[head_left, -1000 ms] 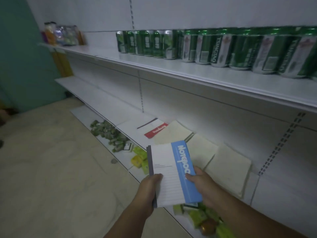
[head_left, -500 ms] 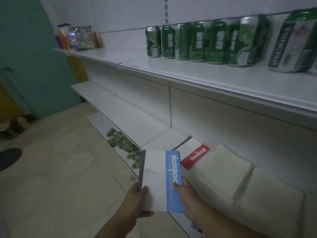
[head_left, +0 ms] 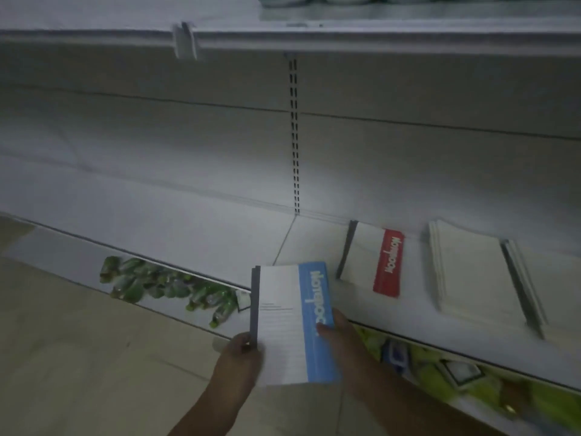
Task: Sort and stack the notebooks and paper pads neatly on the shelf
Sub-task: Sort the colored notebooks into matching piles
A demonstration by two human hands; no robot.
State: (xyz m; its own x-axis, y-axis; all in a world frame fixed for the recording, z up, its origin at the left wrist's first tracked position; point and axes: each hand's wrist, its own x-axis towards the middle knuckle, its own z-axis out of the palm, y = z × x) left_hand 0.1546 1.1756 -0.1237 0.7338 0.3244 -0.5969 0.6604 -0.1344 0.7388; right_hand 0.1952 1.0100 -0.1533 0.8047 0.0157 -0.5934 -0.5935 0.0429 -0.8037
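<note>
So both hands grip the blue-striped white notebook (head_left: 292, 322): left hand (head_left: 240, 357) pinches its dark spine, right hand (head_left: 338, 333) thumb on the cover.

Blue-band notebook (head_left: 292, 322): white "Noteboo…" along the band, end hidden.
Red-band notebook (head_left: 371, 261): white "Notebook", blurred.

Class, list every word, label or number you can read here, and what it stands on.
"Noteboo" on the blue notebook, its end under the right hand.
"Notebook" on the red notebook lying on the shelf.
Fine print on the blue notebook: too blurred.
</note>
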